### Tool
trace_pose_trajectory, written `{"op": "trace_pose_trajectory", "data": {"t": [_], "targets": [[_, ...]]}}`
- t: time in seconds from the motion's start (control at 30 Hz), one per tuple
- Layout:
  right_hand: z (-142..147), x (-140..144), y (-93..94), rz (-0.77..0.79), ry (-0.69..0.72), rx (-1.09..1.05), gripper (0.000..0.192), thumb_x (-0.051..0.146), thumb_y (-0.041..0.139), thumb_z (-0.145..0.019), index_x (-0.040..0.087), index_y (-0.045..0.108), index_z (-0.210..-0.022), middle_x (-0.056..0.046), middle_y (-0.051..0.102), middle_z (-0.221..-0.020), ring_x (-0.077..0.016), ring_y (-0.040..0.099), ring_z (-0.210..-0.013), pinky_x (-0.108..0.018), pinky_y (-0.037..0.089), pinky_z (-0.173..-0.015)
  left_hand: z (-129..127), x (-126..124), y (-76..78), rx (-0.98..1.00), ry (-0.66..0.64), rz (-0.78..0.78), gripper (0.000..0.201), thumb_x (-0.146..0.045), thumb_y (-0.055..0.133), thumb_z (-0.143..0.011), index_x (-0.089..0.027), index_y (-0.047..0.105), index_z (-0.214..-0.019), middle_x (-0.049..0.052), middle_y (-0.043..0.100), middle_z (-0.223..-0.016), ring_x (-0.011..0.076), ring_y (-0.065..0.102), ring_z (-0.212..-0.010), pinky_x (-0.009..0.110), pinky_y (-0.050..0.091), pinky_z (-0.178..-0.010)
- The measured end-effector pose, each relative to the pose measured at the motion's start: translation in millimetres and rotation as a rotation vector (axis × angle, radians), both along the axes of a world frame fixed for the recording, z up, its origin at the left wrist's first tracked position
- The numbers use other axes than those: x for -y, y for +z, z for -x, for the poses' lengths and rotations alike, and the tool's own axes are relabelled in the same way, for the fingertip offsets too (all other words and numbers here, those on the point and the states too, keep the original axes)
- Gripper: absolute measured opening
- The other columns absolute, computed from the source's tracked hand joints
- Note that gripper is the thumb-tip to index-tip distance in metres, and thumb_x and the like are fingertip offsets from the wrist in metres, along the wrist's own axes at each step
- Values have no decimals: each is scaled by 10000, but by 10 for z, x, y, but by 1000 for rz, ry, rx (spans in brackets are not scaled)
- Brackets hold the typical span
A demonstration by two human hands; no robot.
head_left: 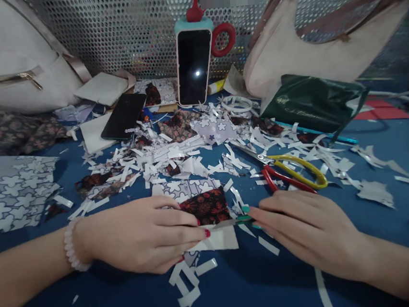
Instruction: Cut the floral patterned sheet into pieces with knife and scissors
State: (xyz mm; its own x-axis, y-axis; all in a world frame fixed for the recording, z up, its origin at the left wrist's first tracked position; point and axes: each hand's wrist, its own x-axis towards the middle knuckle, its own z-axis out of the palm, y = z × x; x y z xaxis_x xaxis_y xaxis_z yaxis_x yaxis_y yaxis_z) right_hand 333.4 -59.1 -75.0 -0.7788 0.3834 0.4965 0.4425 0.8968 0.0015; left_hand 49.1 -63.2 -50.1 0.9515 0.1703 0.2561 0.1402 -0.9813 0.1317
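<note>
My left hand [140,237], with a pink bead bracelet [75,244], holds a black and red patterned fabric piece [209,206] against the table, its fingers bent over the piece. Under that fabric, a white strip [222,239] sticks out toward me. My right hand [302,233] pinches a small tool with a green grip [244,218] and a thin silver tip pointing left at the fabric's lower edge; its exact kind is unclear. Just beyond this hand, scissors [262,158] with one yellow and one red handle lie apart from it.
Paper and fabric scraps [176,156] litter the blue tabletop [132,300]. A phone [194,67] stands upright at the back; another phone [124,117] lies left of it. Bags [0,62] stand by the perforated metal panel [116,27], with a dark green pouch [311,102] to the right.
</note>
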Motion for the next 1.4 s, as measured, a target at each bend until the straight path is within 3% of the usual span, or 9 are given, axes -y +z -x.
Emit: {"op": "trace_pose_trajectory", "data": {"t": [0.17, 0.47, 0.7, 0.97, 1.2, 1.27, 1.4], "targets": [[27, -14, 8, -23, -25, 19, 168, 86, 439, -880, 134, 588, -944, -70, 648, -800, -150, 598, -723, -260, 483, -618, -21, 21, 35, 36, -73, -38, 262, -94, 426, -893, -129, 686, -905, 88, 688, -1049, 187, 638, -965, 294, 517, -789], [46, -14, 8, -38, -49, 99, 229, 83, 400, -878, 126, 620, -926, -81, 651, -783, -152, 607, -697, -255, 482, -573, -59, 87, 71, 42, -133, -57, 310, -81, 419, -864, -169, 699, -964, 96, 708, -984, 187, 648, -962, 275, 552, -799], [49, -25, 17, -38, -59, 111, 244, 55, 380, -866, 121, 607, -922, -77, 642, -777, -158, 601, -676, -262, 475, -550, -50, 83, 93, 61, -201, -177, 267, -111, 452, -870, -138, 717, -884, 90, 725, -899, 167, 672, -871, 219, 562, -617], [30, -18, -3, -27, -54, 137, 251, 24, 380, -842, 123, 572, -969, -77, 631, -813, -172, 592, -693, -277, 473, -558, -56, 112, 103, 56, -191, -184, 297, -150, 427, -906, -163, 721, -864, 48, 734, -835, 147, 678, -830, 212, 585, -652], [16, -27, -3, -14, -55, 151, 245, 30, 382, -843, 123, 559, -985, -76, 628, -808, -171, 589, -695, -272, 467, -558, -94, 141, 63, 123, -228, -124, 186, -154, 535, -851, -155, 721, -852, 29, 711, -680, 158, 673, -738, 232, 576, -611], [12, -28, -6, -21, -59, 156, 247, 26, 380, -840, 125, 554, -984, -76, 629, -807, -172, 588, -693, -276, 465, -563, -97, 124, 57, 132, -185, -102, 208, -146, 504, -868, -162, 711, -864, 13, 710, -700, 153, 666, -751, 247, 565, -620], [8, -30, -6, -19, -56, 167, 248, 23, 375, -844, 128, 545, -991, -77, 629, -818, -171, 587, -707, -275, 463, -575, -84, 97, 38, 66, 9, -29, 286, -144, 391, -924, -125, 670, -982, 57, 712, -950, 179, 624, -963, 292, 512, -824]]}}
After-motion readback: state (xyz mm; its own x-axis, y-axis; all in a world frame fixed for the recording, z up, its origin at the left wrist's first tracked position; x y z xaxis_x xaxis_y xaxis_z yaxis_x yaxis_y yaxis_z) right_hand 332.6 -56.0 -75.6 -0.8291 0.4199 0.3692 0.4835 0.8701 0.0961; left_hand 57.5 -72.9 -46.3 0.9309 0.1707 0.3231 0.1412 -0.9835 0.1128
